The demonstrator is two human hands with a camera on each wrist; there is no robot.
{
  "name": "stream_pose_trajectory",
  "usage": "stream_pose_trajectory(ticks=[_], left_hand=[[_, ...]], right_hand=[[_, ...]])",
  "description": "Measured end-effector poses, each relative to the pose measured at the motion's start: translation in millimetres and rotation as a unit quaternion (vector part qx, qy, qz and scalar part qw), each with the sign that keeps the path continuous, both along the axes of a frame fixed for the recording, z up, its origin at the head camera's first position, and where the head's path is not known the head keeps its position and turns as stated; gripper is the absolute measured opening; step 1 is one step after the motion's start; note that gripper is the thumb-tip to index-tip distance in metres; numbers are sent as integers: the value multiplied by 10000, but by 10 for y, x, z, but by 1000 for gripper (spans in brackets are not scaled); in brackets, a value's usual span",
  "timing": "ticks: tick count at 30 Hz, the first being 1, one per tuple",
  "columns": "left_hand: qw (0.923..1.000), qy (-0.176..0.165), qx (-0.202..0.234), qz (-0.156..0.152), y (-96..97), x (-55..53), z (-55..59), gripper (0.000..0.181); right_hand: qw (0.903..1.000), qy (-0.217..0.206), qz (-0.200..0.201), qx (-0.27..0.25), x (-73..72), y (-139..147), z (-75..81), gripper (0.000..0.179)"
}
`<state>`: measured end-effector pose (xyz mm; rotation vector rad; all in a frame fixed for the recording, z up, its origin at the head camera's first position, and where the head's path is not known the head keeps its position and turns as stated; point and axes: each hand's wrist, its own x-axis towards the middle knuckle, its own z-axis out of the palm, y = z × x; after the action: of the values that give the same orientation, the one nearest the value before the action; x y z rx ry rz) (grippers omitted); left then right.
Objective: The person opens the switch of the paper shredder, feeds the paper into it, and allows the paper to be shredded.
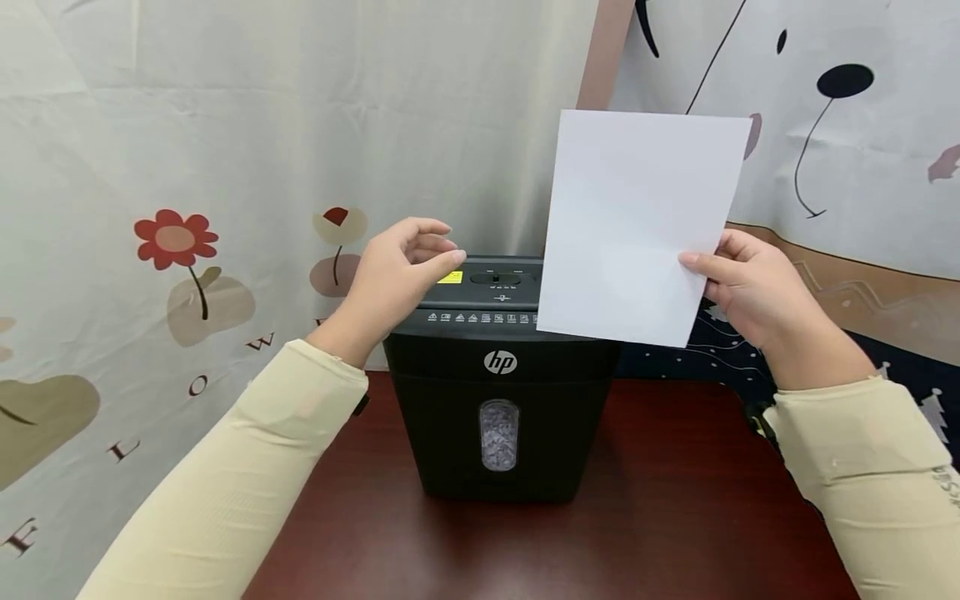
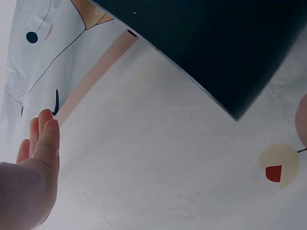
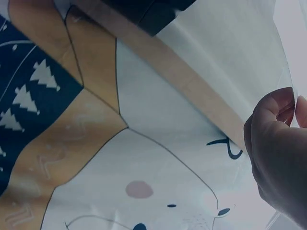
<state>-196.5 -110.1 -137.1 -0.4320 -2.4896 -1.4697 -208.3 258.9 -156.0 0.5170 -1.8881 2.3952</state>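
Observation:
A blank white sheet of paper is held up in the head view, its lower left part in front of the top of a black HP paper shredder. My right hand pinches the sheet at its right edge, thumb on the near face. In the right wrist view that hand grips the paper's edge at the far right. Over the shredder's left end hovers my left hand, holding nothing, its fingers loosely bent. The left wrist view shows this hand apart from the dark shredder body.
The shredder stands on a dark red wooden table. Shredded paper shows through its front window. A slider switch and a yellow label are on its top. Printed curtains hang close behind and to the left.

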Motion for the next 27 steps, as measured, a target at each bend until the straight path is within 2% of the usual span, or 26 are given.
stream_pose_trajectory(ticks=[4,10,17,22,27], left_hand=[[9999,-110,-1,6,63,-66,33,42],[9995,-298,-13,-50,151,-174,88,42],[9984,-531,133,-139,192,-230,128,42],[9970,-706,303,-93,176,-277,149,39],[9955,-836,435,-49,182,-332,160,38]], right_hand=[[10000,-20,23,72,-33,-141,23,14],[9988,-139,14,464,-71,-331,61,11],[9934,-179,-385,1070,-100,-525,119,11],[9929,-160,-407,1102,-145,-625,158,10],[9942,-159,-226,1038,-180,-705,190,11]])
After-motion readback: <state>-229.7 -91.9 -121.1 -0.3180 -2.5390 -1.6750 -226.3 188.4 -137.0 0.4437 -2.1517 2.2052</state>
